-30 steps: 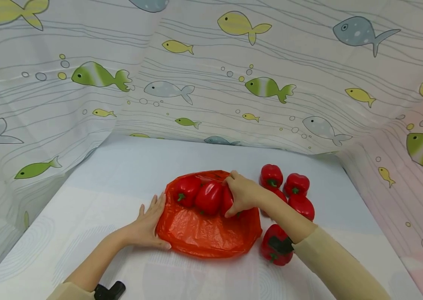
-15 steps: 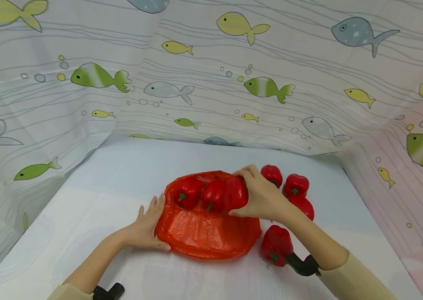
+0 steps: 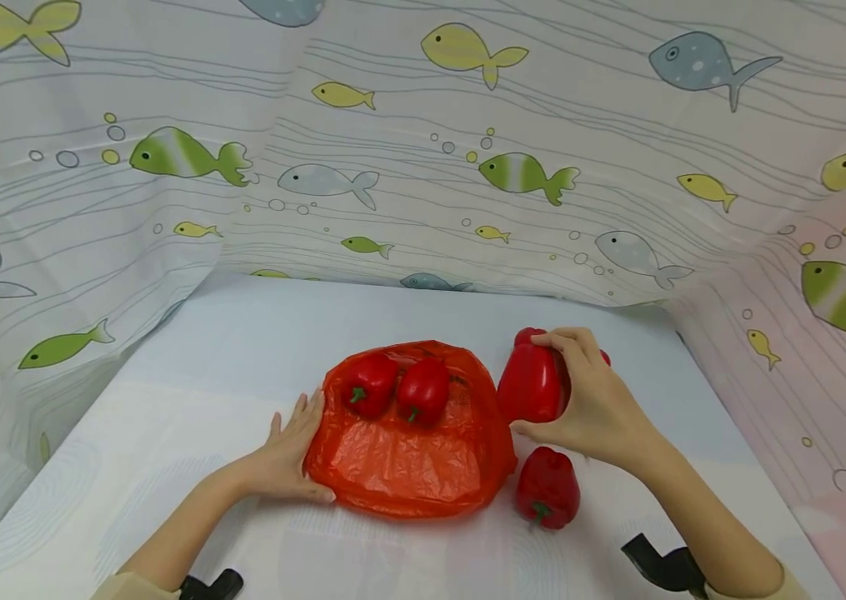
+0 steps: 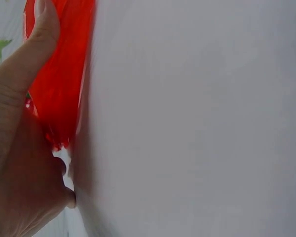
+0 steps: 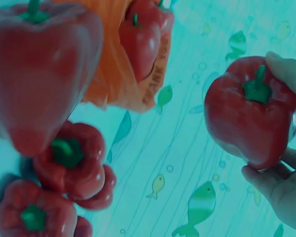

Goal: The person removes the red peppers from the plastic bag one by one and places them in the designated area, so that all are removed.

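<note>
My right hand (image 3: 598,412) grips a red bell pepper (image 3: 531,385) just right of an orange plastic bag. The right wrist view shows this held pepper (image 5: 244,116) with its green stem, raised between thumb and fingers. The orange plastic bag (image 3: 423,475) lies with its mouth wide, and two red bell peppers, one on the left (image 3: 368,387) and one beside it (image 3: 424,390), sit at its far side. My left hand (image 3: 280,458) rests against the bag's left edge, fingers spread. In the left wrist view, the thumb (image 4: 37,42) lies along the red-orange plastic.
Another bell pepper (image 3: 548,490) lies on the white tabletop (image 3: 257,333) right of the bag. More peppers (image 5: 69,158) sit together behind my right hand, mostly hidden in the head view. A fish-print curtain (image 3: 392,125) stands around the back and sides.
My right hand has taken the rightmost bell pepper out of the bag and carried it right. The left hand stays at the bag's edge. The head view has shifted slightly.
</note>
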{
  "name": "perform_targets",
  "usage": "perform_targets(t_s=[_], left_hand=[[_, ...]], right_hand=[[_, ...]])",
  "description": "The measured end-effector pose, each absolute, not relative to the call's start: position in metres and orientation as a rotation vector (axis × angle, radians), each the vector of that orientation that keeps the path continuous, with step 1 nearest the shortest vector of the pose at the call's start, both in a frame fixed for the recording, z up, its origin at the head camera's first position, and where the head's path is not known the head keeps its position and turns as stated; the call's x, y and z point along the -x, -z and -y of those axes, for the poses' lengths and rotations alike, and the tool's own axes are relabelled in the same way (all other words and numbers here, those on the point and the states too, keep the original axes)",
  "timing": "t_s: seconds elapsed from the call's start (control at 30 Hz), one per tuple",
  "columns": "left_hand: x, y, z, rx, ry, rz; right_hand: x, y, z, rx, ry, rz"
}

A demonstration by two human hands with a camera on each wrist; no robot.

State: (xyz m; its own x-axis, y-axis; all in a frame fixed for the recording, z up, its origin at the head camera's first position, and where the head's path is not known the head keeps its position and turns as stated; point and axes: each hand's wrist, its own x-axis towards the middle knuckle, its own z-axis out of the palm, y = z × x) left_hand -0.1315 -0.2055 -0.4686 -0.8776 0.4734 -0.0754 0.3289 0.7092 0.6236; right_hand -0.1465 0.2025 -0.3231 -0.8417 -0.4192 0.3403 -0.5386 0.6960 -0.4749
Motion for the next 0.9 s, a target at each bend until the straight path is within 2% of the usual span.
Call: perform_targets(t_s=[0.9], left_hand=[[0.134, 0.473, 0.206, -0.659, -0.943, -2.696]], right_hand=[[0.127, 0.328, -0.254, -0.775, -0.737, 2.635]])
